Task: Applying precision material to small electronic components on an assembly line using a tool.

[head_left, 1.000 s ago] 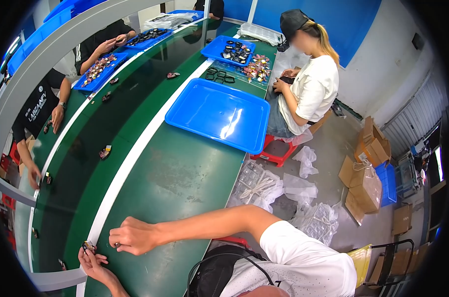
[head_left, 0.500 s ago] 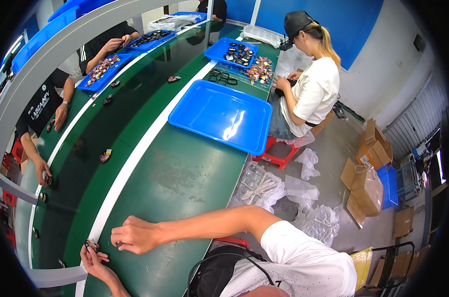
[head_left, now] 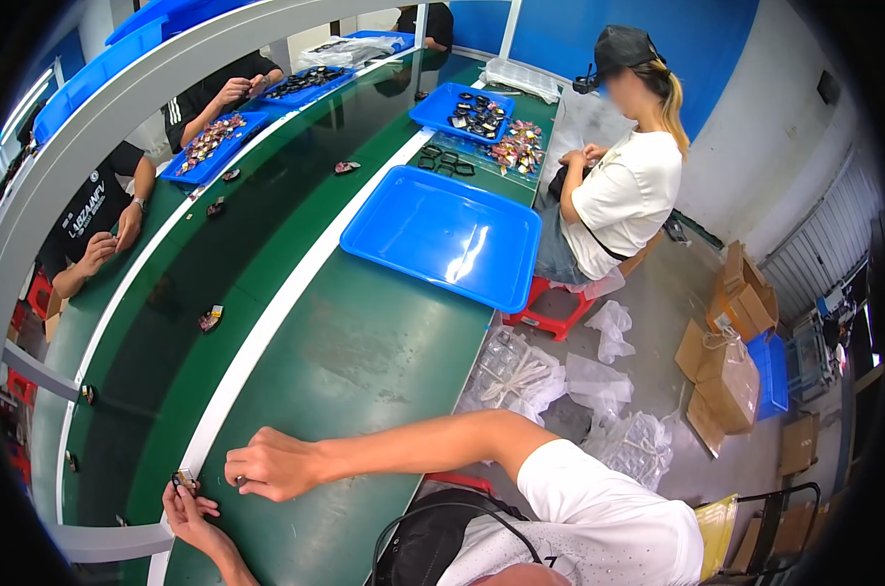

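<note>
At the near end of the green workbench [head_left: 345,342], my left hand [head_left: 196,518] holds a small dark part [head_left: 184,480] with a pale-yellow label between thumb and fingers, beside the white strip edging the belt. My right hand [head_left: 274,464] is just to the right, its fingers curled closed above the bench. A small dark tip [head_left: 241,481] shows at its fingers, too small to name. The two hands are apart. Similar small dark parts lie along the dark green conveyor belt, one of them [head_left: 210,318] ahead of my hands.
A large blue tray [head_left: 442,239] sits farther up the bench. Beyond it are a blue tray [head_left: 462,111] of black parts and a colourful pile [head_left: 517,146]. A co-worker [head_left: 618,186] sits at right; others work across the belt. A grey curved frame [head_left: 3,195] arches at left.
My hands keep nearly the same pose. Across the belt, the left co-worker's hands have drawn back from the belt edge and come together. The seated co-worker at right has lifted their head somewhat.
</note>
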### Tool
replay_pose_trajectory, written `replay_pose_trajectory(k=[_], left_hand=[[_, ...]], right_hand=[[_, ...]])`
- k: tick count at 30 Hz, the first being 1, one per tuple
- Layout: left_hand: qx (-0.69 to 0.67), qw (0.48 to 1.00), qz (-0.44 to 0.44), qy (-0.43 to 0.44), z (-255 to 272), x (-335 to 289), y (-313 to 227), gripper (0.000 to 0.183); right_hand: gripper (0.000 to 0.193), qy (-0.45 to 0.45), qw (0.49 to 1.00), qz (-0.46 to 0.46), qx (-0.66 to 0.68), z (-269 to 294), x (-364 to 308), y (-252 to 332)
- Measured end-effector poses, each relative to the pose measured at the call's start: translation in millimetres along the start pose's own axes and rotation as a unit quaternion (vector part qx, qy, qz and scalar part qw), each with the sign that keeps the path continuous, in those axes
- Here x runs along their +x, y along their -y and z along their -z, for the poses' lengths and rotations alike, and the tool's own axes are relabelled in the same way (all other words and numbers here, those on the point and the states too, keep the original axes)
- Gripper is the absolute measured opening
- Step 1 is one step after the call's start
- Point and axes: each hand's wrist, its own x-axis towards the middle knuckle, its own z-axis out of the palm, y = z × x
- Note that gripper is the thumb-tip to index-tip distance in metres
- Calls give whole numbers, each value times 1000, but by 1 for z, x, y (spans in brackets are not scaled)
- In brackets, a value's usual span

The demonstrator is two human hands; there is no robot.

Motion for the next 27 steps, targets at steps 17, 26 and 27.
replay_pose_trajectory(k=[17,26,27], left_hand=[[-1,1000,-1,2,-8,-5,-10,25],[-9,1000,-3,-6,-4,-9,-18,30],[-10,1000,0,-23,-10,-10,-20,31]], right_hand=[[14,-12,1000,10,9,4,0,3],[13,-22,999,29,6,0,4,1],[13,-12,999,33,-5,2,4,0]])
